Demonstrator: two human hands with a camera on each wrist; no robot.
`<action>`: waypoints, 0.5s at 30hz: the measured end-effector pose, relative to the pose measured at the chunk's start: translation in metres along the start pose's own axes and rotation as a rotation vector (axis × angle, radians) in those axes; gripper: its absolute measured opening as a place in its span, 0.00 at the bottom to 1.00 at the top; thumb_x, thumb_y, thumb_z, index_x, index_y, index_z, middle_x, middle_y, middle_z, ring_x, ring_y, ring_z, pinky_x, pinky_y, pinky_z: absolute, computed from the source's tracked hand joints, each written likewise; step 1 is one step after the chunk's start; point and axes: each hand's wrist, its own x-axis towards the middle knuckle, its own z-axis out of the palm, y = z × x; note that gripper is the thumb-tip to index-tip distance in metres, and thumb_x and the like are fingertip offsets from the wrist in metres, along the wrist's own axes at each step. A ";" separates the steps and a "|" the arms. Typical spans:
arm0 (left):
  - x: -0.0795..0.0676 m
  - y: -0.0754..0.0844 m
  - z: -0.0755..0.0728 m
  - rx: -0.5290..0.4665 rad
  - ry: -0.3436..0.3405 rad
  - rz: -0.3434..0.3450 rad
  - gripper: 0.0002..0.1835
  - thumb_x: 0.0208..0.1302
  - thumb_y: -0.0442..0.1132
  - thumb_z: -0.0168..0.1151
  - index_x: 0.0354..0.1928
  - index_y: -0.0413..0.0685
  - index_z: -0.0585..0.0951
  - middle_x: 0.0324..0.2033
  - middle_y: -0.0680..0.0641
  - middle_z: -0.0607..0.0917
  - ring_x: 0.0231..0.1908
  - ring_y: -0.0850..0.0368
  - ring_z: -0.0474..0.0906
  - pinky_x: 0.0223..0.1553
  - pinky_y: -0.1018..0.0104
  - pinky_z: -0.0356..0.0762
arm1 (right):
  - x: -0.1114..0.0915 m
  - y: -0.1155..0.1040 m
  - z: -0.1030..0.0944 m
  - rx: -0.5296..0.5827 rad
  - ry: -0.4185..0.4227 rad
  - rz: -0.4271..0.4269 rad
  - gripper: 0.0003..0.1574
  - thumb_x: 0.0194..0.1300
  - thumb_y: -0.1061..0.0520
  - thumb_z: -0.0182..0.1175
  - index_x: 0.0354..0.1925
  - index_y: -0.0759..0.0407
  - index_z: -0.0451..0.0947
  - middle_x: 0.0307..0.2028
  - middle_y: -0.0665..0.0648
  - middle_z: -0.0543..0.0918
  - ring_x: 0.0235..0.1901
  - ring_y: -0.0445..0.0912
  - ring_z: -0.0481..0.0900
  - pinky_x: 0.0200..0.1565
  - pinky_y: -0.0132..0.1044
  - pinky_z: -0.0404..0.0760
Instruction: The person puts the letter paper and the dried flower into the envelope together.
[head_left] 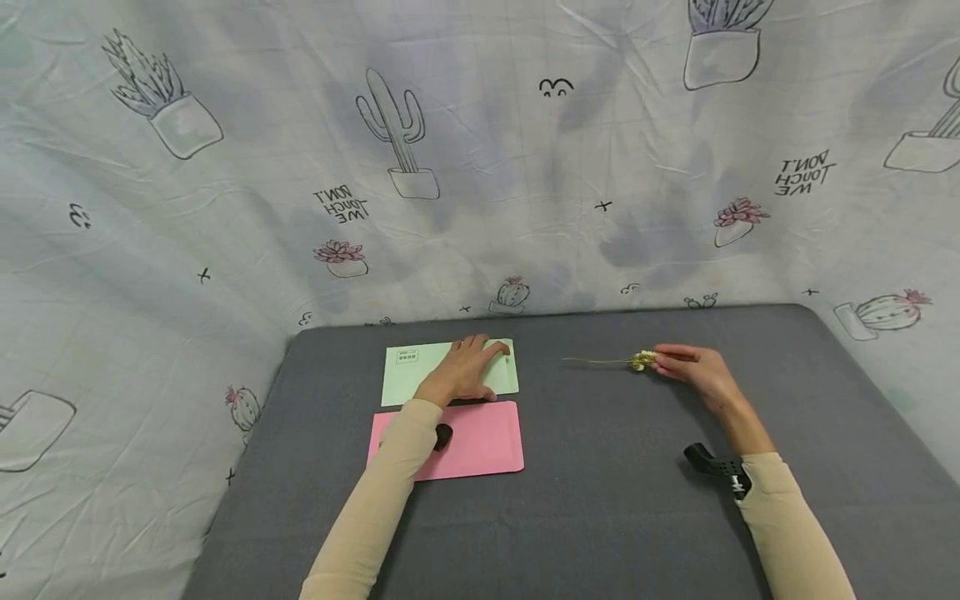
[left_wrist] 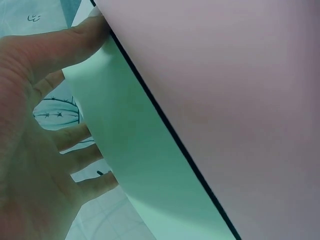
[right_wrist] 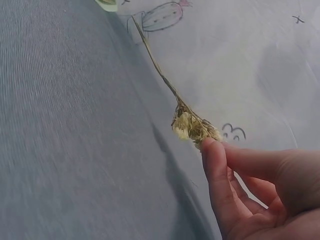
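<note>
In the head view a light green envelope (head_left: 420, 375) with small dark print lies behind a pink envelope (head_left: 480, 442). My left hand (head_left: 468, 367) spans the green envelope near its right end, thumb at the near edge and fingers at the far edge. In the left wrist view the fingertips disappear at the envelope's (left_wrist: 135, 135) far edge. To the right, my right hand (head_left: 697, 375) pinches a dried flower (head_left: 641, 360) by its pale yellow head between thumb and fingers. Its thin stem (right_wrist: 157, 67) points left, away from the hand.
A dark grey cloth (head_left: 585, 517) covers the table. Behind and to the left hangs a pale curtain (head_left: 487, 167) printed with potted cacti. Black straps with mounts sit at both wrists; the left forearm crosses over the pink envelope.
</note>
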 end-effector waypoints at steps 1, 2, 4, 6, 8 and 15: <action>0.000 0.000 0.000 -0.001 0.000 0.000 0.41 0.49 0.51 0.78 0.64 0.62 0.69 0.65 0.39 0.67 0.65 0.41 0.64 0.66 0.44 0.58 | 0.001 0.000 0.002 -0.001 0.001 0.001 0.32 0.67 0.63 0.61 0.62 0.83 0.64 0.37 0.44 0.86 0.39 0.36 0.85 0.45 0.31 0.82; 0.000 0.000 0.000 0.000 0.000 0.000 0.41 0.49 0.51 0.78 0.64 0.62 0.69 0.65 0.39 0.67 0.65 0.41 0.64 0.66 0.44 0.59 | 0.001 0.001 0.004 -0.006 0.001 -0.001 0.33 0.68 0.63 0.61 0.62 0.83 0.63 0.37 0.43 0.86 0.39 0.36 0.85 0.45 0.31 0.82; 0.000 0.000 0.000 0.002 -0.001 0.000 0.41 0.49 0.51 0.78 0.64 0.62 0.69 0.64 0.40 0.68 0.65 0.42 0.64 0.66 0.44 0.59 | 0.003 0.000 0.009 -0.009 0.007 -0.003 0.34 0.68 0.63 0.61 0.62 0.84 0.62 0.37 0.43 0.86 0.38 0.36 0.85 0.45 0.32 0.82; 0.000 0.000 0.000 0.009 -0.003 -0.003 0.40 0.49 0.51 0.78 0.64 0.62 0.69 0.64 0.40 0.68 0.65 0.42 0.64 0.66 0.44 0.59 | 0.005 0.000 0.015 -0.015 0.007 -0.007 0.34 0.68 0.63 0.61 0.62 0.84 0.62 0.37 0.43 0.86 0.38 0.37 0.86 0.45 0.32 0.82; -0.001 0.000 0.000 0.013 -0.007 -0.008 0.40 0.49 0.51 0.78 0.65 0.62 0.69 0.65 0.40 0.67 0.65 0.42 0.64 0.67 0.45 0.58 | 0.007 0.000 0.020 -0.017 0.003 -0.013 0.33 0.68 0.63 0.61 0.62 0.84 0.62 0.37 0.43 0.86 0.38 0.37 0.86 0.45 0.32 0.82; -0.001 0.000 0.002 0.011 0.008 0.002 0.40 0.49 0.51 0.78 0.64 0.62 0.69 0.64 0.40 0.67 0.65 0.42 0.64 0.66 0.44 0.59 | 0.015 0.001 0.038 0.005 -0.008 -0.005 0.32 0.68 0.65 0.60 0.62 0.83 0.63 0.37 0.44 0.86 0.37 0.37 0.86 0.45 0.32 0.82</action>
